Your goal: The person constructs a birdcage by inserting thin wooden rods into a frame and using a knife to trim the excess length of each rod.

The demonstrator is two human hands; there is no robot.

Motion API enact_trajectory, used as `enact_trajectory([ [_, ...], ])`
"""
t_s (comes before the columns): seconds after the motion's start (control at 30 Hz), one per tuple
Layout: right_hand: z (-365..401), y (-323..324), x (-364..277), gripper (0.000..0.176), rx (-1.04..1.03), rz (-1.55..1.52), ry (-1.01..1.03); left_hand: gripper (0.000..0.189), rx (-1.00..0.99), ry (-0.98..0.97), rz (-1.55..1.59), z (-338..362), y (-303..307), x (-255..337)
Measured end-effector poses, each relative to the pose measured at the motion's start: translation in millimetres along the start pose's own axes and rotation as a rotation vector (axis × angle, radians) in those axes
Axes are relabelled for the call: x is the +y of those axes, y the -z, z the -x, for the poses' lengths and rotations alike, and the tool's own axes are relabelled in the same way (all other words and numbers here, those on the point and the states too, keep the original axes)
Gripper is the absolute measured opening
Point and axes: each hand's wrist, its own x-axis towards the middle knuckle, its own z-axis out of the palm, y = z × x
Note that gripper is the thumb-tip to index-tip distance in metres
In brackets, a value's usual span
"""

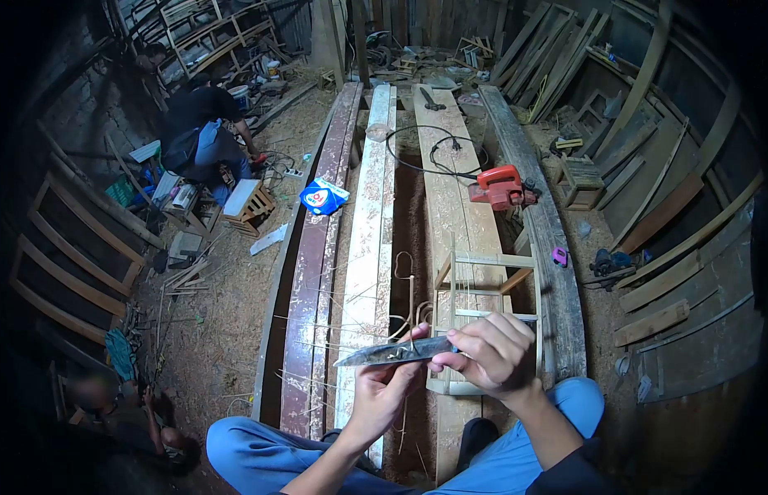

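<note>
A dark, pointed knife blade [385, 353] lies across the middle of the view, its tip toward the left. My right hand [493, 353] is closed on the knife's right end. Behind the blade, my left hand [387, 394] has its fingers closed round a thin rattan strip [412, 301], which rises upright and has curled ends about it. Part of the left fingers is hidden by the blade. A small wooden frame [495, 259] stands on the planks just beyond my right hand.
Long planks [363, 247] run away from me, with shavings on them. A red power tool [501, 188] with a black cable, a blue-and-white packet [323, 197] and a pink tape measure [560, 256] lie ahead. One person [204, 132] crouches at left; another [124, 417] is lower left.
</note>
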Motion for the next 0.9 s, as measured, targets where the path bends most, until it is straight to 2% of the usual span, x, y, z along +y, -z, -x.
enact_trajectory([
  [0.23, -3.8, 0.0, 7.2, 0.034, 0.021, 0.020, 0.035, 0.039, -0.110, 0.055, -0.031, -1.7, 0.6, 9.9],
  [0.8, -3.1, 9.3, 19.6, 0.034, 0.008, 0.105, 0.036, 0.040, -0.080, 0.150, -0.044, -4.4, 0.0, 16.5],
  [0.9, -4.9, 15.6, 37.1, 0.031, 0.078, 0.173, -0.049, 0.041, -0.072, 0.167, -0.020, -4.5, 0.4, 21.3],
])
